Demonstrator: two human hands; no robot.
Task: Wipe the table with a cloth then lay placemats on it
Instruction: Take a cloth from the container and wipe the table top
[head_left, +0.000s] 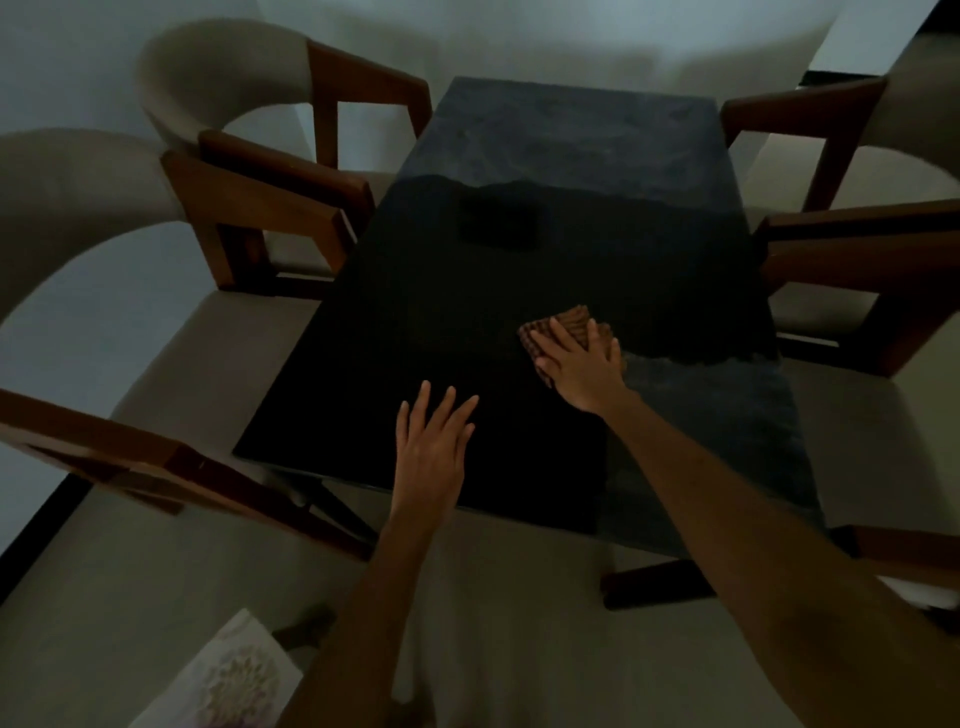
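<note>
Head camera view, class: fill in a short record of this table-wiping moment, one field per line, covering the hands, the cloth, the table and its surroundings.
Table: dark glossy top, no placemats on it
Cloth: brown checked cloth lying on the table
Right hand: right hand pressing flat on the cloth
Left hand: left hand fingers spread over the table's near edge, holding nothing
Seating: wooden-armed chairs along both sides
Stage: wiping

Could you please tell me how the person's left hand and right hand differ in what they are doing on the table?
The right hand presses flat on the brown checked cloth; the left hand has nothing under it but the dark table. The right hand reaches farther across the table; the left hand sits near the front edge. Both have straight, spread fingers.
</note>
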